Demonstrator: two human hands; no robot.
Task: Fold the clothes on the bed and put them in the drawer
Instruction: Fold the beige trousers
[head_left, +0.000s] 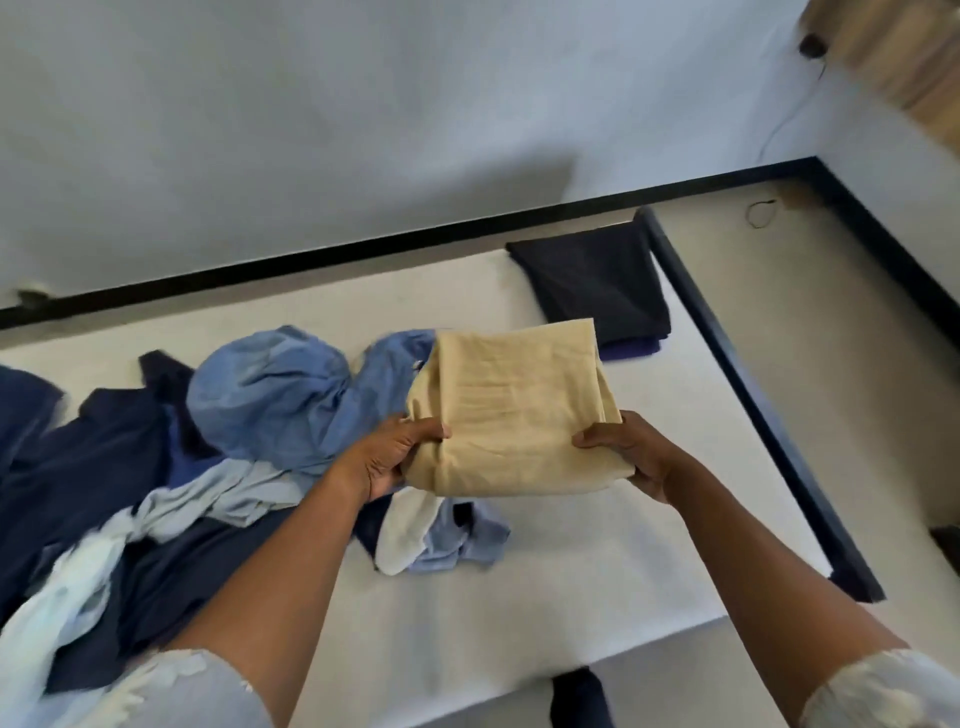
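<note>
Head view: folded tan cloth held above the bed

A white bed (545, 597) fills the middle of the frame, with its dark frame edge (753, 395) running down the right. A loose heap of blue, navy and pale clothes (270, 395) sprawls across the left half. At the upper right of the mattress lies a flat, folded dark garment (597, 286). At centre, a folded tan cloth (514, 410) is held up off the mattress. The left hand (395, 457) grips its lower left corner and the right hand (628, 457) its lower right. On both hands the fingers curl underneath, with the thumbs on top.
</note>
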